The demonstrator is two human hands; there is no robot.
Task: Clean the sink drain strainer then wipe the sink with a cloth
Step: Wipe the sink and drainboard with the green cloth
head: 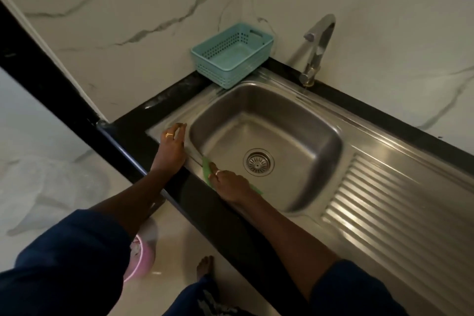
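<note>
A stainless steel sink [295,120] is set into a black counter. Its round drain strainer [258,161] sits in the middle of the basin floor. My right hand [229,182] presses a green cloth [206,165] flat against the near-left inner wall of the basin, fingers spread over it. My left hand [172,145] rests on the sink's left rim, fingers straight, holding nothing. Most of the cloth is hidden under my right hand.
A teal perforated basket [232,55] stands at the sink's back-left corner. A chrome tap [316,49] rises behind the basin. A ribbed draining board [389,202] lies to the right. A pink bucket [139,259] sits on the floor below the counter edge.
</note>
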